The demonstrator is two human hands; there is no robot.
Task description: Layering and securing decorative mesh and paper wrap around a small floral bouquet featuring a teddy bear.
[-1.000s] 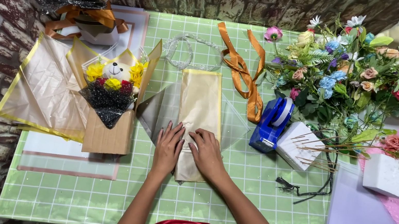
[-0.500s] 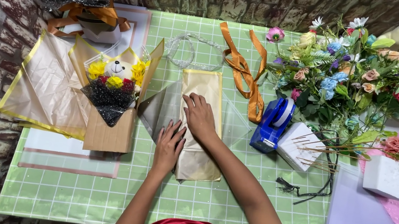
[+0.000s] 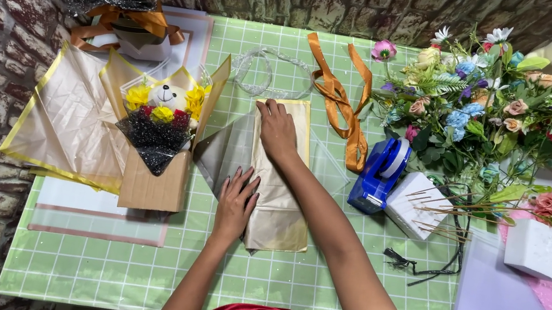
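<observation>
Right across the room, the counter (image 3: pixel 130 271) wears a pale green cloth ruled into squares, pushed up against a rough brick wall. Largest on it is the heap of artificial flowers (image 3: pixel 483 112) at the far right, all soft petals and stiff green leaves, with plush bears behind. At the left lie glossy beige wrapping sheets (image 3: pixel 65 118) edged in yellow, creased into broad triangles, and beside them a small bouquet (image 3: pixel 159 124) with a toy bear, yellow blooms and black mesh in a brown card cone.

At the middle of the counter lies the folded wrapping sheet (image 3: pixel 278 213), a long tan strip, shiny and faintly wrinkled, with a clear grey film panel spreading out at its left. The right hand (image 3: pixel 278 130) lies flat on its far end, fingers loose and spread, gripping nothing. The left hand (image 3: pixel 237 200) presses palm down on the near left edge, fingers likewise splayed and released.

An orange satin ribbon (image 3: pixel 346 93) loops just beyond, and a blue tape dispenser (image 3: pixel 380 173) sits to the right.
</observation>
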